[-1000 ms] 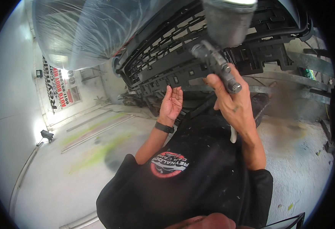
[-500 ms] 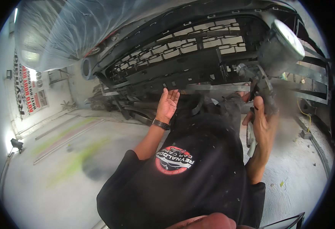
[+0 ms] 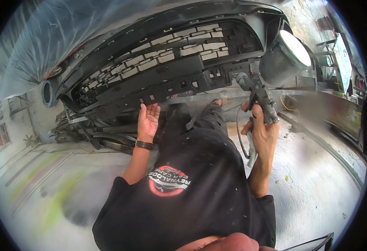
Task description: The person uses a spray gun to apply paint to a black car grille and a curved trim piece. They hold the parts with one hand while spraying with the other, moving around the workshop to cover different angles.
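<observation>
A paint spray gun [image 3: 262, 96] is gripped in my right hand [image 3: 263, 136], its fingers wrapped round the handle. On top of the gun sits a dark round paint cup [image 3: 275, 65] with a pale lid, tilted. Ahead of me stretches a black car bumper [image 3: 166, 77] with a chain-patterned grille. My left hand [image 3: 149, 121] is palm up with straight fingers, its fingertips at the bumper's lower edge; whether they press on it I cannot tell. The gun's nozzle end is turned toward the right part of the bumper.
Clear plastic sheeting [image 3: 28, 37] covers something large at upper left. Dark bumper parts [image 3: 104, 134] lie low behind my left hand. A hose [image 3: 239, 129] hangs beside the gun. A metal bar [image 3: 225, 96] runs under the bumper. Shelving stands at the far right.
The view has swung to the right, so the bumper and both hands appear farther left. The right hand still grips the spray gun; the left stays at the bumper's lower edge.
</observation>
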`<state>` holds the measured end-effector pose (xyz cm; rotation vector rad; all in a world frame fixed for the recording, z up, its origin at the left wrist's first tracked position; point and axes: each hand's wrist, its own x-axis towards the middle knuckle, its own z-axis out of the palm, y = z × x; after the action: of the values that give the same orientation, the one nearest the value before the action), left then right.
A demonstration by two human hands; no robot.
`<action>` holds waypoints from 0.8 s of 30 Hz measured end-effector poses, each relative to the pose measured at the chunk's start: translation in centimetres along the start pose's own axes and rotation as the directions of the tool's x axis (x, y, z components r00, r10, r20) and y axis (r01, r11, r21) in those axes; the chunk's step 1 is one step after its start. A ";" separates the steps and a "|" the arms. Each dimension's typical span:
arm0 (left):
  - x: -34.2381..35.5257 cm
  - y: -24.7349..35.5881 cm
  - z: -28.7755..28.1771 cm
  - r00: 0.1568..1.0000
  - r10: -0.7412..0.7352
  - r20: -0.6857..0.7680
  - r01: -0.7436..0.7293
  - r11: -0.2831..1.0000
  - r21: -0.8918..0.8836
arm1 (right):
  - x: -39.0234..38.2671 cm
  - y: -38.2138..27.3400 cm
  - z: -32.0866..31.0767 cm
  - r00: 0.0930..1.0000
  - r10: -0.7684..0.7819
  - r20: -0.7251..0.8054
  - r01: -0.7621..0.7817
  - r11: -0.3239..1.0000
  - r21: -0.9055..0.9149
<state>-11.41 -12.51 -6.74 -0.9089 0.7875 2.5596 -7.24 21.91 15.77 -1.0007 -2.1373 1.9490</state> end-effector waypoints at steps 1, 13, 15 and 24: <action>0.0 0.0 -0.2 1.000 0.008 0.006 -0.009 1.000 0.021 | 0.0 0.1 0.5 1.000 -0.024 -0.010 0.024 0.999 -0.030; -0.3 -0.4 0.7 0.997 0.074 0.030 -0.074 0.997 -0.004 | 3.2 -3.2 4.6 0.992 -0.122 0.025 0.124 0.985 -0.120; -0.3 -0.5 0.7 0.997 0.076 0.012 -0.075 0.997 -0.025 | 4.2 -3.8 4.1 0.988 -0.147 -0.037 0.141 0.982 -0.129; -0.7 0.6 -0.1 1.000 0.021 -0.008 -0.021 0.997 0.075 | 5.1 -5.3 -1.2 0.922 -0.100 -0.375 0.021 0.978 -0.210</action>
<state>-11.15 -13.09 -6.12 -0.8937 0.8935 2.5275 -12.79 25.62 18.97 -1.2132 -2.1310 1.3825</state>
